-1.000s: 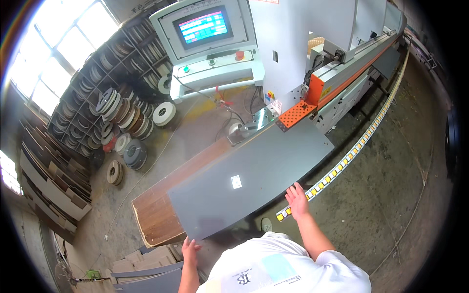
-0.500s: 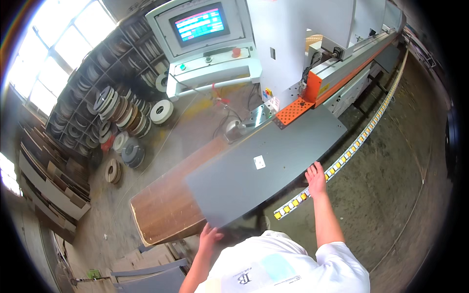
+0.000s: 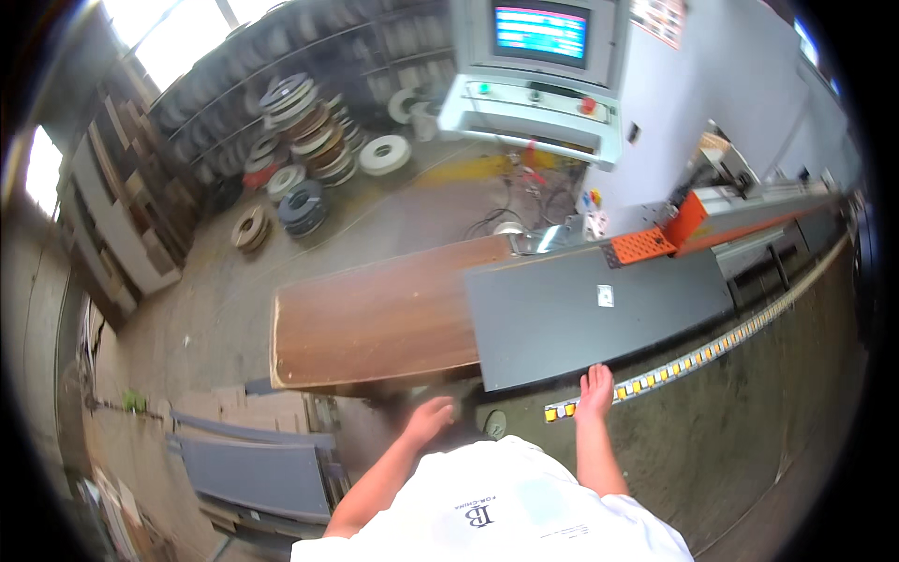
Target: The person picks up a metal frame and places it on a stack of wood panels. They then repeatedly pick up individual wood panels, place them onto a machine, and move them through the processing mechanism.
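My right hand (image 3: 595, 391) is at the front edge of a flat dark grey panel (image 3: 552, 314), its fingers stretched out and side by side. The hand overlaps the near end of a strip marked with yellow and white squares (image 3: 693, 358); I cannot tell whether it touches the strip or the panel. A small white label (image 3: 605, 296) lies on the panel, which rests partly over a brown wooden tabletop (image 3: 375, 318). My left hand (image 3: 430, 421) hovers in front of the tabletop, left of the panel's near corner, with loosely bent fingers and nothing visible in it.
An orange perforated plate (image 3: 641, 246) reaches over the panel's far edge, beside a long machine rail. A control console (image 3: 529, 117) with a lit screen stands behind. Banding rolls (image 3: 314, 136) are stacked back left. Grey boards (image 3: 253, 473) lie at lower left.
The view has turned left. My left hand has come off the panel's near left corner. More brown tabletop shows left of the panel, which seems to have slid right. My right hand stays by its edge.
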Available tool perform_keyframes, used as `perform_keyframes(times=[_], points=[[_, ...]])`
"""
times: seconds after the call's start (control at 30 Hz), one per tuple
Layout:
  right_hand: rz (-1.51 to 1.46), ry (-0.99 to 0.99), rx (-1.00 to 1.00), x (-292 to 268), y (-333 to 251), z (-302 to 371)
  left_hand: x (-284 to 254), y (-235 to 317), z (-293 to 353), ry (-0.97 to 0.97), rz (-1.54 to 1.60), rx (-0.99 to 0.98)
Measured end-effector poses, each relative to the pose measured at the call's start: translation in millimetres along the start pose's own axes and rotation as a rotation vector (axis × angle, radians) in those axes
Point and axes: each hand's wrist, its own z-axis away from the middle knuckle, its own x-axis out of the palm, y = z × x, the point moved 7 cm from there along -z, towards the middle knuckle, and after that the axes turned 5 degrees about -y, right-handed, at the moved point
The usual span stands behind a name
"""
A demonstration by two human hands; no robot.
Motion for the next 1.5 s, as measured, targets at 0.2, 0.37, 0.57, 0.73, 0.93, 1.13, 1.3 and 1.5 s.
perform_keyframes(times=[0.2, 0.37, 0.57, 0.73, 0.93, 1.13, 1.3, 1.5], points=[[0.324, -0.382, 0.23, 69, 67, 107, -56, -162, 69, 0.266, 0.165, -0.171], [0.924, -0.839, 0.237, 116, 132, 165, -95, -291, 172, 0.48, 0.242, -0.361], [1.431, -1.257, 0.286, 139, 210, 226, -114, -396, 287, 0.753, 0.619, -0.443], [1.991, -1.378, 0.201, 111, 252, 217, -101, -497, 330, 0.902, 1.02, -0.426], [2.26, -1.364, 0.228, 96, 251, 240, -139, -544, 362, 1.212, 1.473, -0.277], [2.156, -1.262, 0.367, 98, 257, 253, -187, -597, 357, 1.518, 1.906, -0.217], [2.131, -1.264, 0.491, 117, 281, 298, -221, -622, 342, 1.614, 2.08, 0.101], [2.252, -1.335, 0.423, 134, 291, 315, -214, -616, 346, 1.643, 2.001, 0.079]])
